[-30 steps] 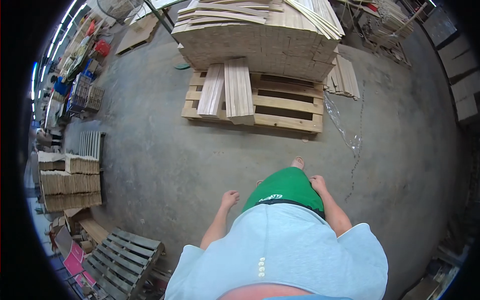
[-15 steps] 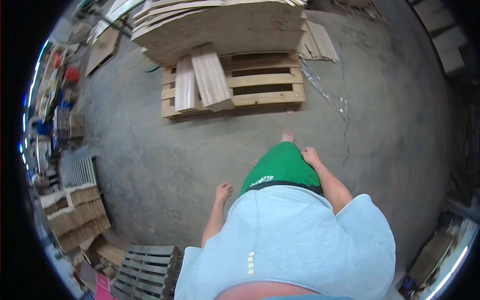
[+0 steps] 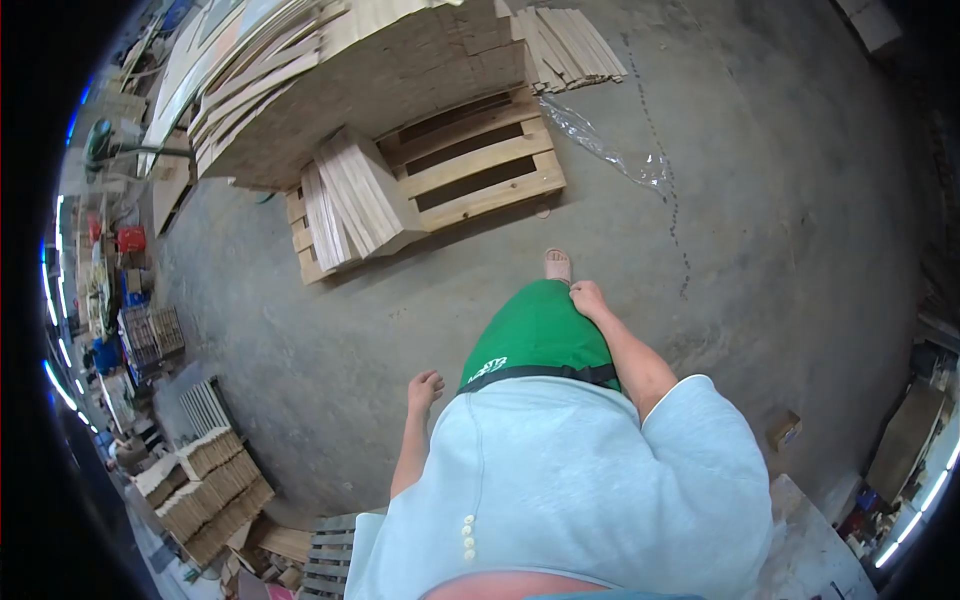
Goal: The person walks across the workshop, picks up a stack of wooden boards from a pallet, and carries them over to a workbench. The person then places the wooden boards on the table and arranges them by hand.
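My left hand (image 3: pixel 425 389) hangs beside my body over the concrete floor, its fingers loosely bent and nothing in it. On the other side, my right hand (image 3: pixel 587 299) rests against the edge of the green garment (image 3: pixel 535 335) at my thigh. Its fingers are curled in, and no object shows in them. Ahead of me stands a wooden pallet (image 3: pixel 490 203). Light wooden boards (image 3: pixel 365 195) lie together on its left part, beside a tall stack of panels (image 3: pixel 400 75).
Flat wooden strips (image 3: pixel 570 50) and clear plastic film (image 3: pixel 610 150) lie on the floor beyond the pallet. At left are stacked cardboard-coloured bundles (image 3: pixel 215 495) and a slatted pallet (image 3: pixel 205 408). A small box (image 3: pixel 784 430) sits at right.
My view has turned, so the pallet and panel stack now appear tilted and further left. A sandalled foot shows more fully in front. Both hands stay low at my sides.
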Motion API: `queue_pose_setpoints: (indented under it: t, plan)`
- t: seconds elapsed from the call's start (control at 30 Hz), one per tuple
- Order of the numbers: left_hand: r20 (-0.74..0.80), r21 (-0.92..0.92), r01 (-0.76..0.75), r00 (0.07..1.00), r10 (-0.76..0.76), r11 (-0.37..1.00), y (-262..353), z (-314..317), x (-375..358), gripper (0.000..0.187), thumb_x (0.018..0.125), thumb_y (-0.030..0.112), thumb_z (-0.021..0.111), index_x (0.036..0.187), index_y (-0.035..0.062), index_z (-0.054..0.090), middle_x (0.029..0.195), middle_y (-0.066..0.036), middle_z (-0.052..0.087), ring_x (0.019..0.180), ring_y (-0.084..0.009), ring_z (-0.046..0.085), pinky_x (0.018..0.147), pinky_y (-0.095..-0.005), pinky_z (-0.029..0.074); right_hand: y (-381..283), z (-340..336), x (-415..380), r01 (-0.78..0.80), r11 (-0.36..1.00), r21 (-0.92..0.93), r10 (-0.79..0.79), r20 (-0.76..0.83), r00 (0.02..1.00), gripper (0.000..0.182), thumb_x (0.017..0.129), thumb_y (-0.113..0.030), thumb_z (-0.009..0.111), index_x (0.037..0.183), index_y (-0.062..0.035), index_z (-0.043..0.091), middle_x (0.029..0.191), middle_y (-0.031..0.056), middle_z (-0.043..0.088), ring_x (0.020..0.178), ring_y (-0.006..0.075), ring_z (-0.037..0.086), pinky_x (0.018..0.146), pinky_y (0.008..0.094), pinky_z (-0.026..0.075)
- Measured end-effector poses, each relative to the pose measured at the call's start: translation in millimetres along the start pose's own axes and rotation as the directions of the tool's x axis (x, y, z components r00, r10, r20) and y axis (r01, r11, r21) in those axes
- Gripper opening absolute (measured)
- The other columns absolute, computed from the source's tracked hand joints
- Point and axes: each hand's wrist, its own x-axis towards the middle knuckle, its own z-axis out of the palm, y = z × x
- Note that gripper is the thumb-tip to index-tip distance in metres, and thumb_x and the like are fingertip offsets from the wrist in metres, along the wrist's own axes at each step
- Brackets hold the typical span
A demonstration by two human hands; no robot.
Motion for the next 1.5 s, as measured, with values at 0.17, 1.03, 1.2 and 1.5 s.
queue_pose_setpoints:
  t: [0.17,1.03,1.2,1.5]
  plan:
    - [-0.027,0.138,-0.002,1.0,0.006,0.99,73.7,41.2,-21.9,0.042,0.084,0.02,0.059,0.119,-0.002,0.055,0.102,-0.012,0.064,0.091,-0.0204,0.064,0.075,-0.0325,0.051,16.9,-21.5,29.9,-0.048,0.993,0.11,0.047,0.013,0.999,0.021,0.077,-0.016,0.057,0.089,-0.0038,0.069,0.086,0.0141,0.068,0.084,0.0247,0.064,0.078,0.036,0.048]
    - [-0.106,0.158,0.047,0.994,-0.031,0.986,132.0,80.3,-49.8,0.047,0.083,0.022,0.059,0.122,-0.0029,0.053,0.109,-0.014,0.062,0.097,-0.0225,0.062,0.08,-0.0337,0.05,28.4,-57.1,105.6,-0.103,0.976,0.194,0.069,0.172,0.983,0.023,0.089,-0.015,0.049,0.102,-0.0007,0.062,0.076,0.0058,0.064,0.061,0.0133,0.06,0.053,0.0273,0.049]
    - [-0.065,0.068,0.086,0.995,-0.082,0.994,91.6,59.2,-39.4,0.048,0.083,0.023,0.06,0.123,-0.0031,0.052,0.114,-0.015,0.06,0.101,-0.0245,0.061,0.081,-0.0343,0.05,9.0,-50.1,97.0,-0.098,0.989,0.111,0.075,0.202,0.977,0.022,0.088,-0.014,0.049,0.102,-0.0017,0.062,0.075,0.006,0.064,0.059,0.0137,0.06,0.051,0.0279,0.049]
    - [0.169,0.177,0.088,0.979,-0.118,0.98,58.6,-25.6,-32.3,0.05,0.086,0.035,0.06,0.12,-0.0012,0.055,0.114,-0.014,0.06,0.103,-0.0235,0.058,0.085,-0.0384,0.049,-37.6,28.9,40.6,-0.079,0.986,-0.144,0.124,0.334,0.934,0.032,0.082,-0.028,0.058,0.098,-0.0012,0.066,0.095,0.0187,0.063,0.085,0.0287,0.062,0.073,0.0388,0.049]
